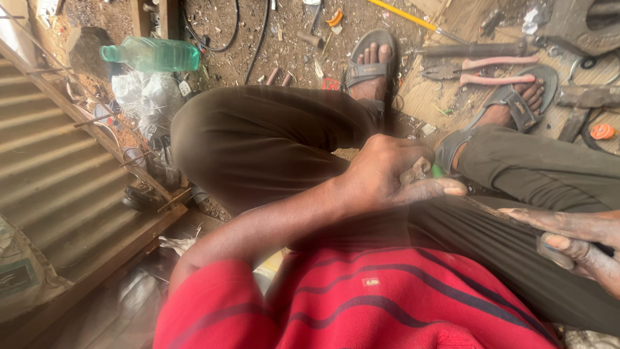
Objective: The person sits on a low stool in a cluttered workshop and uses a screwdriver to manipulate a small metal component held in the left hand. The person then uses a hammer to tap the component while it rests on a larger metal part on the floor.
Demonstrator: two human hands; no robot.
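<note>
Two legs folded up make a lap to work over, with a red striped shirt below. Left hand is curled shut around a small grey part, braced on the thigh; right hand pinches something small, can't tell what. Pink-handled pliers lie by the sandals

Left hand clenched, right hand half-curled
</note>
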